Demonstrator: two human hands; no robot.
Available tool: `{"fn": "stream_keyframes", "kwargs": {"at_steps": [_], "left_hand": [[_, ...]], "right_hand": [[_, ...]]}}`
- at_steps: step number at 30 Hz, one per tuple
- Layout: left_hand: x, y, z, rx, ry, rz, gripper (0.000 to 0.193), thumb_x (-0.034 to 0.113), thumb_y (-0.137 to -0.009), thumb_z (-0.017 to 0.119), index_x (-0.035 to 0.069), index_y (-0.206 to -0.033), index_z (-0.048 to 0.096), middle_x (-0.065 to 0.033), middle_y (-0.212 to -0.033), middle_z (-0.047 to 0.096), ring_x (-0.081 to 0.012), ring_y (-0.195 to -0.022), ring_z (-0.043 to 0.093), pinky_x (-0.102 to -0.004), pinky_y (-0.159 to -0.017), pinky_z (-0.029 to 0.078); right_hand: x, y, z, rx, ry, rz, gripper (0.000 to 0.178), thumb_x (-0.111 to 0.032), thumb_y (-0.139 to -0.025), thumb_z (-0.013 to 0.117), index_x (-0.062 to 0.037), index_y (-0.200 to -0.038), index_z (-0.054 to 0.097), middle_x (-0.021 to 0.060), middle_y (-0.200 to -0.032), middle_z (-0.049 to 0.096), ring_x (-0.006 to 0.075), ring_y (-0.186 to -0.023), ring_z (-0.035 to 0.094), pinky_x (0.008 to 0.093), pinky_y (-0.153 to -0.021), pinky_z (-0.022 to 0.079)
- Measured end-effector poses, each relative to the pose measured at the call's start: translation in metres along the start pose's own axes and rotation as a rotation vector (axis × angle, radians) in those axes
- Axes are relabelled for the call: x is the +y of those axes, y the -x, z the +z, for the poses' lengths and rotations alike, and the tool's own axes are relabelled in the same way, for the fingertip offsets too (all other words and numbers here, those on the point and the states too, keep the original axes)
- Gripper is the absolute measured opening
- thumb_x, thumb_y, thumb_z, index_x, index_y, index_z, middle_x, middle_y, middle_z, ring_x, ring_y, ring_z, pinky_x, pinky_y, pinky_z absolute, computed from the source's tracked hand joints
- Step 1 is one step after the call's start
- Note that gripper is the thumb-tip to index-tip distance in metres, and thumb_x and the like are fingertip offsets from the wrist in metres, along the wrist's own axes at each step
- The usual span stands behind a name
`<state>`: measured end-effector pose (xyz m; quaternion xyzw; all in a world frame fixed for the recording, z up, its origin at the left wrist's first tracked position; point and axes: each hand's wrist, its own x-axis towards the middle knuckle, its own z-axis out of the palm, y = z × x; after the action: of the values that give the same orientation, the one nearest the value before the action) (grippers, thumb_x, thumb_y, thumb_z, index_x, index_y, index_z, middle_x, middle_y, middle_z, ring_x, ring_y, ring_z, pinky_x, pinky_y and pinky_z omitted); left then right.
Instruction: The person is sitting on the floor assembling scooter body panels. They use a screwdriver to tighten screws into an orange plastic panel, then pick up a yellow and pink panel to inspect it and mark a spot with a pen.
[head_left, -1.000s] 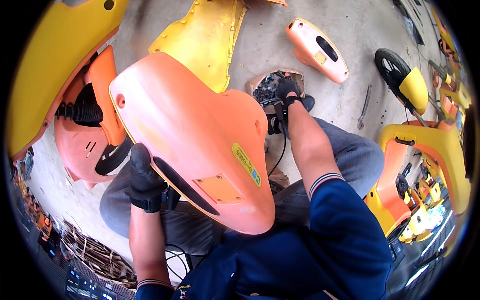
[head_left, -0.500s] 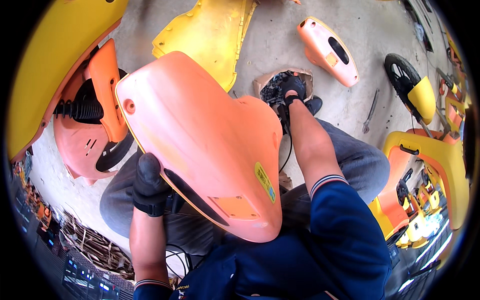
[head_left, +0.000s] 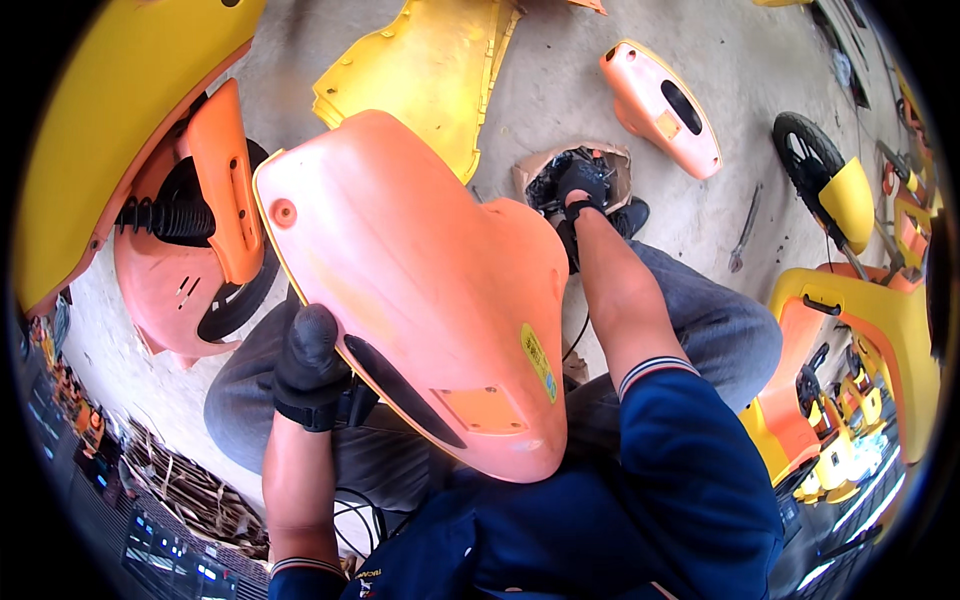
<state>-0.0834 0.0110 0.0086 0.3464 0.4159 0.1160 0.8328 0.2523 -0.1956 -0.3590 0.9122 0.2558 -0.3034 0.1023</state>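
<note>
A large faded-orange plastic scooter cover (head_left: 440,260) lies across my lap, tilted, its wide end toward the upper left. It has a black oval slot, a square recess and a yellow label. My left hand (head_left: 312,355), in a black glove, grips the cover's left edge, with the thumb on top and the other fingers hidden beneath. My right hand (head_left: 583,182), also gloved in black, reaches down into an open cardboard box (head_left: 618,175) of small dark metal parts. Its fingers are hidden among the parts.
A similar orange cover (head_left: 665,110) lies on the concrete floor beyond the box, a wrench (head_left: 746,230) to its right. A yellow panel (head_left: 420,75) lies at the back. Scooter bodywork (head_left: 110,150) stands close on the left; a yellow-orange scooter (head_left: 860,300) stands on the right.
The cover and my left hand have shifted slightly right in the picture, along with the surroundings. My right hand stays in the box, a little deeper or turned.
</note>
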Motion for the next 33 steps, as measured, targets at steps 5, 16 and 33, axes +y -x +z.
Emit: {"fn": "stream_keyframes", "kwargs": {"at_steps": [5, 16, 33], "left_hand": [[0.005, -0.003, 0.005, -0.066, -0.004, 0.029, 0.096, 0.060, -0.085, 0.067, 0.001, -0.150, 0.029, -0.0139, -0.146, 0.045, -0.0277, -0.132, 0.047, -0.0426, -0.109, 0.040], [0.021, -0.020, 0.037, -0.123, -0.104, 0.137, 0.090, 0.050, -0.086, 0.070, -0.003, -0.147, 0.031, -0.0145, -0.138, 0.051, -0.0219, -0.124, 0.052, -0.0363, -0.103, 0.044], [0.005, -0.018, 0.046, -0.293, -0.075, 0.203, 0.070, 0.026, -0.084, 0.077, 0.000, -0.139, 0.042, -0.0092, -0.126, 0.057, -0.0159, -0.113, 0.056, -0.0328, -0.098, 0.047]], "right_hand": [[0.003, -0.009, -0.005, 0.045, -0.076, -0.024, 0.029, -0.028, -0.082, 0.064, -0.0065, -0.100, 0.073, 0.0198, -0.110, 0.070, 0.0333, -0.108, 0.065, 0.0433, -0.093, 0.051], [0.040, -0.006, -0.043, -0.055, -1.206, -0.219, 0.017, -0.017, -0.087, 0.066, -0.0048, -0.098, 0.070, 0.0069, -0.084, 0.070, 0.0180, -0.075, 0.065, 0.0314, -0.069, 0.053], [-0.116, 0.285, -0.427, -0.052, -0.718, -1.072, 0.020, -0.010, -0.087, 0.068, -0.0004, -0.105, 0.067, 0.0011, -0.079, 0.064, 0.0082, -0.066, 0.054, 0.0240, -0.062, 0.046]]}}
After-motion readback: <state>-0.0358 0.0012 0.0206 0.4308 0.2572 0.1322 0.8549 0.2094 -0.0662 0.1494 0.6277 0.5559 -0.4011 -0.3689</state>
